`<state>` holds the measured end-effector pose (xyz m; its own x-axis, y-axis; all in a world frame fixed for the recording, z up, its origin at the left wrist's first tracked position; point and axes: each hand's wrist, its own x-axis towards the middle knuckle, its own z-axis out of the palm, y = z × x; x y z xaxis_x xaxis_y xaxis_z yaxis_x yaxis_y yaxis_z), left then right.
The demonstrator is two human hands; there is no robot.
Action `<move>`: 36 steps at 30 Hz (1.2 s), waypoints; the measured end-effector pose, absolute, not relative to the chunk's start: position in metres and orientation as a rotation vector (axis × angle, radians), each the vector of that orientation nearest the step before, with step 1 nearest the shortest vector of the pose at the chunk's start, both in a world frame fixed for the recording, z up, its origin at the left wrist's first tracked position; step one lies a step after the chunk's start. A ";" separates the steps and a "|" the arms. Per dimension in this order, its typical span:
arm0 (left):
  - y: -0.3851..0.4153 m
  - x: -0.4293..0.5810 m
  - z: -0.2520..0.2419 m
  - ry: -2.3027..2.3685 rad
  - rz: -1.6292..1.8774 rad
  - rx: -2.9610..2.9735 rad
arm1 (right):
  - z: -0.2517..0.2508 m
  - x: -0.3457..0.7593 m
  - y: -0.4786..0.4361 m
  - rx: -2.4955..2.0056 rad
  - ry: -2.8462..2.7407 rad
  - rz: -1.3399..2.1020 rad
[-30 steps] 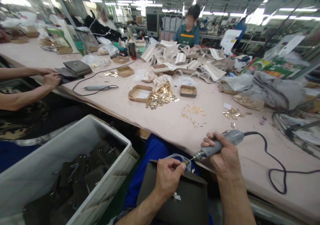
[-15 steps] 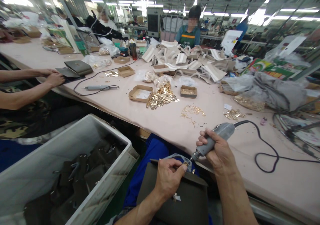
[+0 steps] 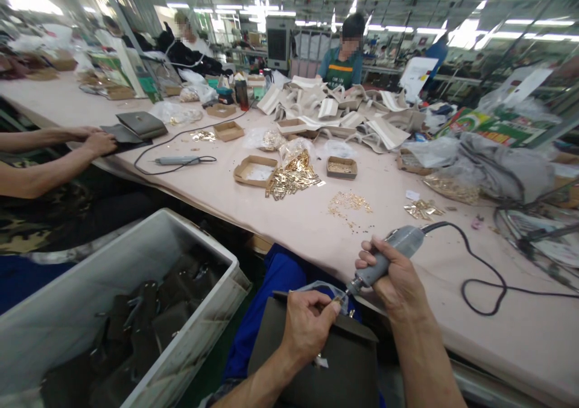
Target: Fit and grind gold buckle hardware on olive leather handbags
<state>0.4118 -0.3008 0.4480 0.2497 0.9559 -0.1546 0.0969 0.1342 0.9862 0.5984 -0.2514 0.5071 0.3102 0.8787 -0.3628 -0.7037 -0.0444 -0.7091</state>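
Note:
In my right hand (image 3: 393, 275) is a grey electric screwdriver (image 3: 398, 248), its tip slanting down to the left. The tip meets a small gold metal piece (image 3: 338, 299) at the top edge of a dark olive bag (image 3: 335, 366). My left hand (image 3: 310, 323) pinches that piece between thumb and fingers, over the bag. The bag lies on my lap, with a metal clasp (image 3: 320, 360) on its front. A clear plastic film (image 3: 323, 285) shows behind my left fingers. What the tip touches exactly is partly hidden by the fingers.
A white crate (image 3: 181, 329) of dark bag pieces stands at my left. On the table lie gold plates (image 3: 292, 181), small screws (image 3: 348, 206), cardboard trays (image 3: 254, 171) and another screwdriver (image 3: 176, 160). A co-worker's hands (image 3: 97, 139) handle a similar bag at left. The screwdriver cord (image 3: 502, 281) loops at right.
Both hands stay almost in place. The screwdriver has dipped very slightly toward the gold piece under my left fingers.

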 end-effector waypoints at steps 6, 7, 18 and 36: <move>-0.299 0.412 0.454 1.145 0.850 1.268 | 0.511 0.593 -0.254 -0.955 -0.266 1.277; -0.299 0.411 0.455 1.145 0.850 1.267 | 0.511 0.594 -0.255 -0.952 -0.270 1.273; -0.297 0.413 0.449 1.110 0.902 1.156 | 0.509 0.596 -0.255 -0.925 -0.253 1.261; -0.298 0.414 0.449 1.099 0.932 1.166 | 0.512 0.595 -0.258 -0.890 -0.242 1.258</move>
